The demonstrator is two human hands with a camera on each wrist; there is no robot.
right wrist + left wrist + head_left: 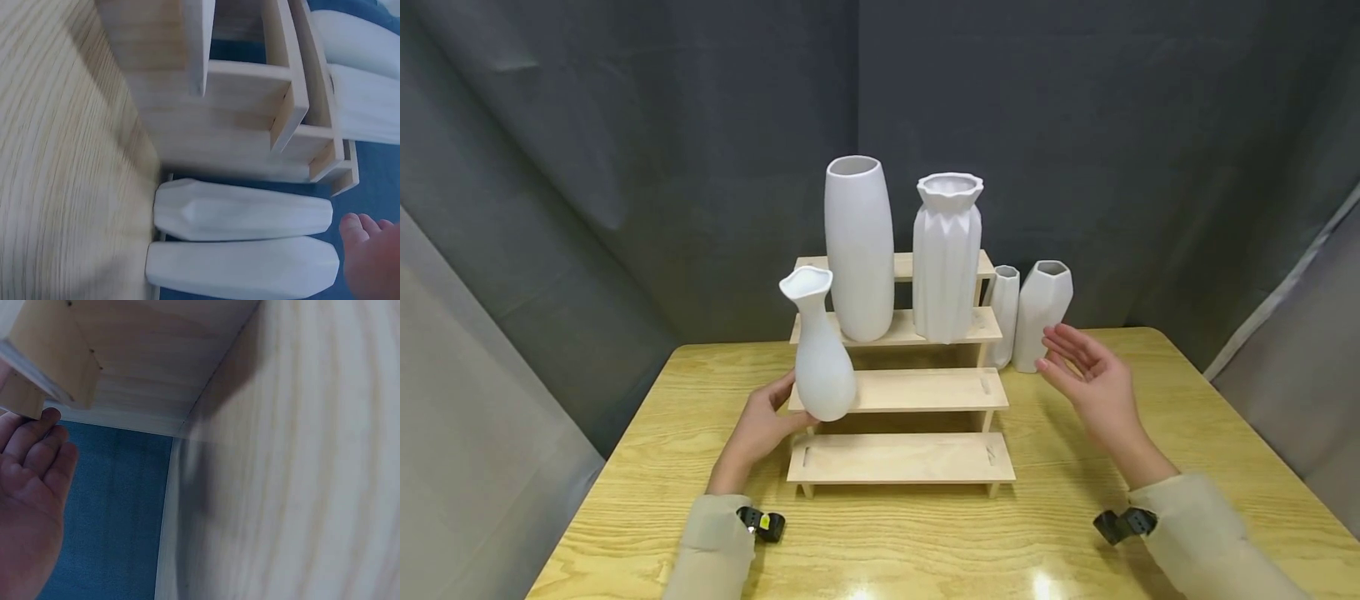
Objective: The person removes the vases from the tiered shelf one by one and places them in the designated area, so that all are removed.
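A white curvy vase with a flared wavy mouth (pixel 824 367) leans slightly left at the left end of a stepped wooden stand (pixel 925 390), its base overlapping a tier's front edge. My left hand (pixel 765 425) holds it low down, thumb by the base; the other fingers pass out of sight behind it. In the left wrist view, the fingertips are right at a wooden piece of the stand (pixel 56 356). My right hand (pixel 1093 379) is in the air with fingers loosely bent, holding nothing, beside a faceted white vase (pixel 1037 325).
Higher on the stand are a tall smooth white vase (pixel 859 250) and a pleated white vase (pixel 947 258). A slim white vase (pixel 1002 317) stands behind the stand's right end, on the wooden table (pixel 940 542). Dark curtains (pixel 1075 125) hang behind.
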